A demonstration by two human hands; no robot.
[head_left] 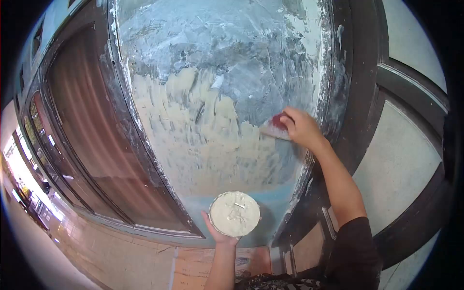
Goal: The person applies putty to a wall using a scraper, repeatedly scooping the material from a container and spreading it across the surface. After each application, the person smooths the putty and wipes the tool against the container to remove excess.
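Note:
My right hand (pixel 303 128) is closed around the dark red handle of a putty knife (pixel 278 126), and its wide blade lies against the wall (pixel 251 82). Cream-coloured putty (pixel 193 121) covers the lower middle of that wall in rough upright strokes; grey-blue patchy surface shows above it. Lower down, my left hand (pixel 222 232) supports a round tub (pixel 235 214) from below and from its left side. The tub is filled with thick cream putty, its top uneven. Most of the left fingers are hidden behind the tub.
On the left stands a dark-framed window (pixel 82 125) with a brown curtain behind the glass. A dark wooden door (pixel 401 140) with pale panels is at the right. Below, a printed sheet (pixel 193 266) lies on the tiled floor (pixel 130 256) by the wall's foot.

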